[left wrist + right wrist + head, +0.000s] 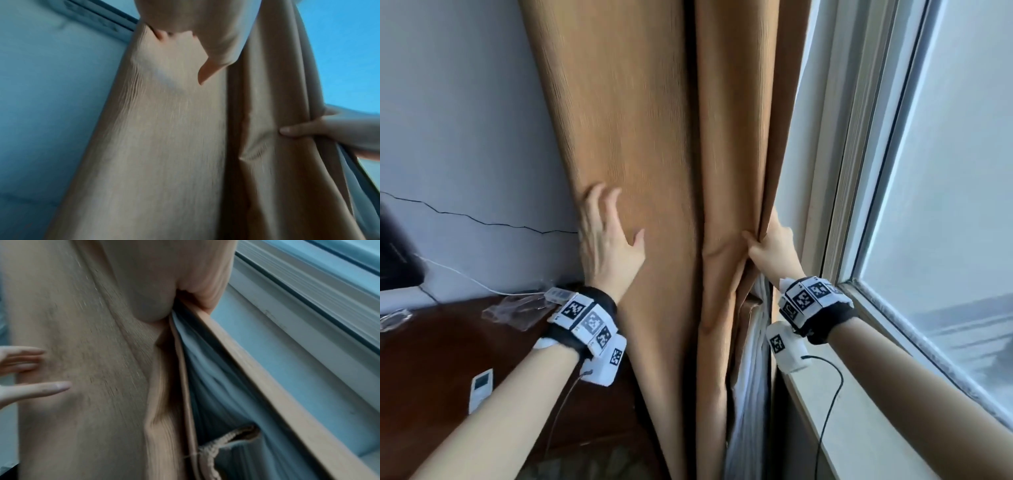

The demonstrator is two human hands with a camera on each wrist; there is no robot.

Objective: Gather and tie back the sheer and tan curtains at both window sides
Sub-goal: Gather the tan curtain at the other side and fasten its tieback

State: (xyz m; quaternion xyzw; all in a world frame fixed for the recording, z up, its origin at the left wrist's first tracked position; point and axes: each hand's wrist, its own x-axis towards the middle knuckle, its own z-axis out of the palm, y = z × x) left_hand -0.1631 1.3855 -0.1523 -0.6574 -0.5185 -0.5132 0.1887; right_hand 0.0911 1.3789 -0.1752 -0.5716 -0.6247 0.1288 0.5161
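The tan curtain (654,144) hangs in thick folds between the wall and the window. My left hand (609,233) lies flat against its left fold with fingers spread, holding nothing. My right hand (763,243) grips the curtain's right edge, thumb in front and fingers behind the fabric. From the left wrist, the left thumb (205,71) rests against the tan curtain (164,146), and the right hand (304,129) pinches a fold. The sheer curtain (751,363) hangs bunched behind the tan edge; in the right wrist view the sheer curtain (216,386) has a tan band (218,446) across it.
The window (945,171) and its white sill (866,411) fill the right side. At the left stands a dark wooden desk (441,359) with a white remote (481,389), a plastic bag (517,308) and cables along the wall.
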